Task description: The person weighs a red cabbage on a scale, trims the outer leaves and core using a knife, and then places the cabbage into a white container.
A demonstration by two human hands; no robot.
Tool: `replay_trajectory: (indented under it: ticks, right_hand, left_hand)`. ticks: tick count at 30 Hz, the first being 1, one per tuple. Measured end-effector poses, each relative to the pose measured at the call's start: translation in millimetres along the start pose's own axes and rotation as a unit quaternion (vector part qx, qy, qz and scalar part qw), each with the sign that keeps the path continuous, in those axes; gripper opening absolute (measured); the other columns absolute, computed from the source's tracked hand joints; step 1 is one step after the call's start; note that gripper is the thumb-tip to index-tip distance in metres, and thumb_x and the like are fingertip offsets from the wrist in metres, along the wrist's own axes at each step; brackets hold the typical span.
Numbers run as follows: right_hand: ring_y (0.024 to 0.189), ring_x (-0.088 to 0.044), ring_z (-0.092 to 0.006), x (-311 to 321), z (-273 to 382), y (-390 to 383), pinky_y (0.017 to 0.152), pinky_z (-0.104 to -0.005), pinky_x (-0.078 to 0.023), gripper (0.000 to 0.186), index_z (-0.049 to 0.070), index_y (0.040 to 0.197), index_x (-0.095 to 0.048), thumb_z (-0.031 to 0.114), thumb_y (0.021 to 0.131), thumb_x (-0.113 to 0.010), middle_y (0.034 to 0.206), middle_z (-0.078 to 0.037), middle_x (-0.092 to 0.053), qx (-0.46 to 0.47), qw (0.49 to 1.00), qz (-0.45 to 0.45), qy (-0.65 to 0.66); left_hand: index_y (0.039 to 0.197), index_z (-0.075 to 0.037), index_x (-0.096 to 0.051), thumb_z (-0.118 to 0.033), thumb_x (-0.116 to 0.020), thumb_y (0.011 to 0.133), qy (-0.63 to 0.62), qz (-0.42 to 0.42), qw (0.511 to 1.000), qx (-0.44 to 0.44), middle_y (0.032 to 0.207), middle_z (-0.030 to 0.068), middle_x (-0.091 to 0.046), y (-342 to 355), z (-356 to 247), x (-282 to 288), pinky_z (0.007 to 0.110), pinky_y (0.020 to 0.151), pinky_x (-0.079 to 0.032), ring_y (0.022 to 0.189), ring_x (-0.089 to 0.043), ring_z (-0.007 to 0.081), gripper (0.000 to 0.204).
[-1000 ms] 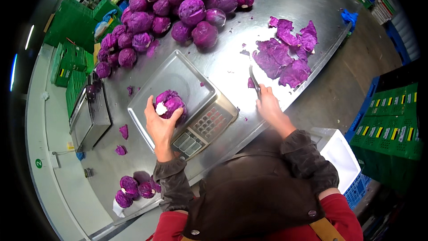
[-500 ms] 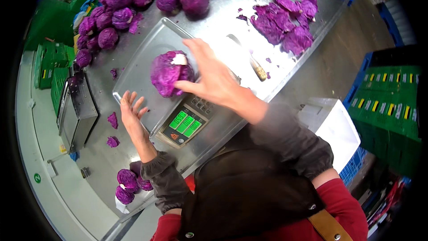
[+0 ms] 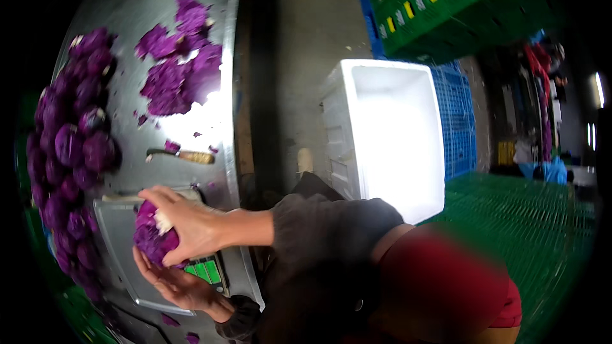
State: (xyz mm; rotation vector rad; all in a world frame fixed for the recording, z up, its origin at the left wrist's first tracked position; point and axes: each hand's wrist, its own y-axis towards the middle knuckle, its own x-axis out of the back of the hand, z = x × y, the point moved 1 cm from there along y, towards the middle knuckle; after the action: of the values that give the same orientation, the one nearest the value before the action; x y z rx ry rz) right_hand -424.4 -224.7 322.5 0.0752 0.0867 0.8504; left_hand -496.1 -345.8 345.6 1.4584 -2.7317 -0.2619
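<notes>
A trimmed red cabbage [image 3: 146, 237] with a pale stem end is between my hands, over the clear tray [image 3: 116, 232] of a weighing scale. My right hand [image 3: 196, 222] grips it from above and the right, with the fingers over its top and the thumb on its near side. Below it, my left hand [image 3: 182, 285] cups the underside, palm up, with fingertips against the leaves. Part of the scale's green lit display [image 3: 207, 271] shows beside my left hand. Whether the cabbage still touches the tray is hidden.
A pile of red cabbages [image 3: 70, 143] lines the left of the metal table [image 3: 127, 146]. Loose purple leaves [image 3: 172, 83] and a knife [image 3: 191, 156] lie near its edge. Right of the table stand a white box [image 3: 344, 159], a blue pallet [image 3: 456, 121] and stacked green crates [image 3: 427, 9].
Both hands have closed in on the cabbage from either side. My view has swung to the right, bringing the white box and green crates further in.
</notes>
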Motion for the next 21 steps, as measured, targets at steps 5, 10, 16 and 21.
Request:
replay_trajectory:
  ticks: [5,10,16,21]
  right_hand:
    - [0.132,-0.048,-0.0288,157.0,-22.8,-76.0,0.111,-0.0363,-0.040,0.098,0.005,0.149,-0.038,0.024,0.067,-0.088,0.139,-0.017,-0.051,-0.111,0.972,-0.165,0.122]
    - [0.119,-0.057,-0.0251,282.0,-64.4,-213.6,0.101,-0.0366,-0.049,0.086,0.009,0.149,-0.041,0.011,0.074,-0.082,0.137,-0.012,-0.051,-0.108,0.844,-0.452,0.266]
    - [0.123,-0.056,-0.0283,382.3,-173.9,-346.2,0.097,-0.0435,-0.052,0.093,0.006,0.154,-0.029,0.020,0.079,-0.084,0.140,-0.016,-0.049,-0.137,0.644,-0.713,0.241]
    - [0.124,-0.054,-0.0301,437.0,-265.3,-356.7,0.094,-0.0467,-0.054,0.098,0.006,0.152,-0.029,0.025,0.075,-0.088,0.144,-0.016,-0.045,-0.251,0.499,-0.784,0.271]
  left_hand:
    - [0.149,0.003,-0.039,-0.057,-0.055,0.091,-0.054,0.285,0.956,0.055,0.150,0.0184,-0.046,-24.2,23.9,-107.0,0.041,0.111,-0.037,0.137,-0.046,0.0322,0.085]
    - [0.145,-0.001,-0.046,-0.016,-0.069,0.089,0.025,0.513,0.830,0.215,0.146,0.0131,-0.052,-68.2,59.8,-220.8,0.036,0.102,-0.044,0.129,-0.055,0.0257,0.062]
    - [0.147,-0.003,-0.044,-0.015,-0.075,0.088,0.170,0.656,0.686,0.264,0.145,0.0164,-0.052,-146.1,162.5,-303.0,0.036,0.092,-0.050,0.126,-0.056,0.0281,0.067]
    - [0.153,0.005,-0.028,-0.027,-0.077,0.087,0.255,0.657,0.677,0.213,0.145,0.0249,-0.048,-190.9,216.0,-361.3,0.041,0.093,-0.051,0.125,-0.057,0.0376,0.088]
